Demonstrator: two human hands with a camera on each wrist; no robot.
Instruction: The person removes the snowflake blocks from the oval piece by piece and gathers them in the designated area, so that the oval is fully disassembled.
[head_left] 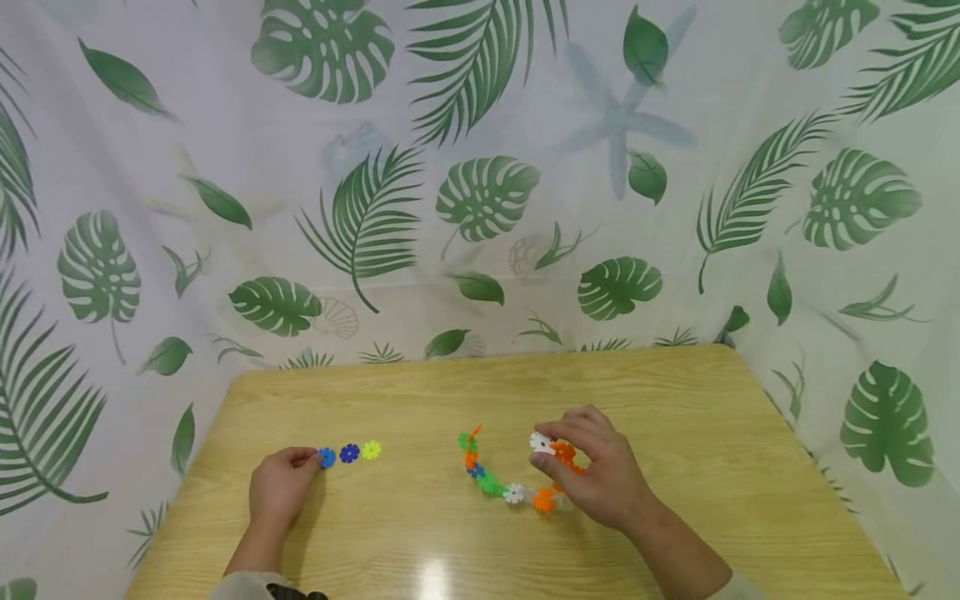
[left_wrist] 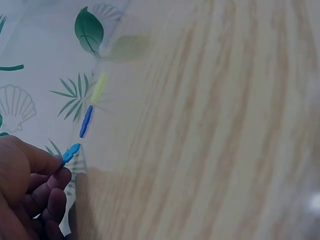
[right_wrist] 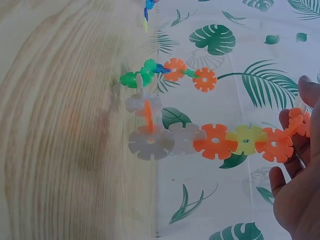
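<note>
My left hand (head_left: 281,487) pinches a light blue snowflake disc (head_left: 327,457) between thumb and fingertip at the left of the table. In line to its right are a dark blue disc (head_left: 349,453) and a yellow disc (head_left: 372,450). The left wrist view shows the light blue disc (left_wrist: 71,152) edge-on in the fingertips. My right hand (head_left: 603,471) holds a white disc (head_left: 539,441) at one end of a chain of linked snowflake discs (head_left: 488,483). Orange, yellow, white, green and blue pieces make up the chain, which curves down and leftward from that hand.
A light wood table (head_left: 420,400) lies under both hands. Behind and beside it hangs a pale cloth (head_left: 480,250) printed with green leaves. Near the front edge, light glares off the tabletop. Part of a dark object (head_left: 296,593) shows by the left sleeve.
</note>
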